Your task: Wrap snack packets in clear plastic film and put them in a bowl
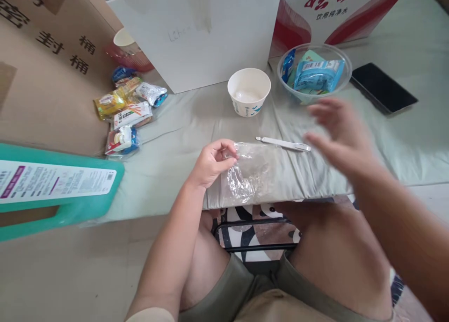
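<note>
Between thumb and fingers, my left hand [214, 162] pinches the top left corner of a clear plastic bag [250, 172], which hangs over the front edge of the cloth-covered surface. My right hand [336, 130], slightly blurred, is raised with thumb and fingers apart and nothing in it. It is nearest to a clear plastic bowl [345, 76] containing blue snack packets [317, 74]. A white utility knife [283, 144] lies just behind the bag. Farther back stands a white paper bowl [249, 91] with a blue-green print; whether anything lies in its bottom I cannot tell.
Several wrapped snacks [131, 106] are piled at left beside a brown carton [52, 78]. A green container [63, 186] with a white label is at the left front. A white box [210, 32] and a red-and-white carton [329, 13] line the back. A black phone [384, 88] lies right.
</note>
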`<state>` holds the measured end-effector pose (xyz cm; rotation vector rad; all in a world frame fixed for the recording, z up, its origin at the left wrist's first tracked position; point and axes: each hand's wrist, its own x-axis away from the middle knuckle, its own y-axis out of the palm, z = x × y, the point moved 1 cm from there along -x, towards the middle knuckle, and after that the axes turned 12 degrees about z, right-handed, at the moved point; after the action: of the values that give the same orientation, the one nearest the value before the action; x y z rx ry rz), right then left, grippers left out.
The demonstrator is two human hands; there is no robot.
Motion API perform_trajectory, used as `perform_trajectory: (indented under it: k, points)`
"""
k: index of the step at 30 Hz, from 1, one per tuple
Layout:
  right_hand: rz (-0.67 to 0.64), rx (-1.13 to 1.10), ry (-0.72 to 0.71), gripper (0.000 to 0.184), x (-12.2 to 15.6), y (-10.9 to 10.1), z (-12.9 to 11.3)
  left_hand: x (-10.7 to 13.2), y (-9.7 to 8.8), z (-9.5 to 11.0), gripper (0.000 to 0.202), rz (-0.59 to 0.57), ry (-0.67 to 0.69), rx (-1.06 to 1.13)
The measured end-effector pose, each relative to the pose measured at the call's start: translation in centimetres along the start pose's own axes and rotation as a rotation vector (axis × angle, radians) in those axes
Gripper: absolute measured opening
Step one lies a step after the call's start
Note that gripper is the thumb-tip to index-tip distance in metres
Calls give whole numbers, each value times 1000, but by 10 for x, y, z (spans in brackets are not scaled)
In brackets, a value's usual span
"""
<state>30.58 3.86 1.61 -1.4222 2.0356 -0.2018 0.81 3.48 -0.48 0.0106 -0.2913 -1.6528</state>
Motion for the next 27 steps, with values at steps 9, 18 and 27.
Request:
perform_trajectory:
  k: [9, 18, 27]
  points:
    - [-418, -559, 506, 26, 46, 86, -53, 11, -7, 4, 60, 16, -266, 178]
    - [-397, -521, 571, 19, 41, 77, -35, -6, 2, -1, 32, 162, -343, -44]
    - [-375, -508, 699, 29, 38, 64, -21, -6, 5, 2, 45, 88, -364, -119]
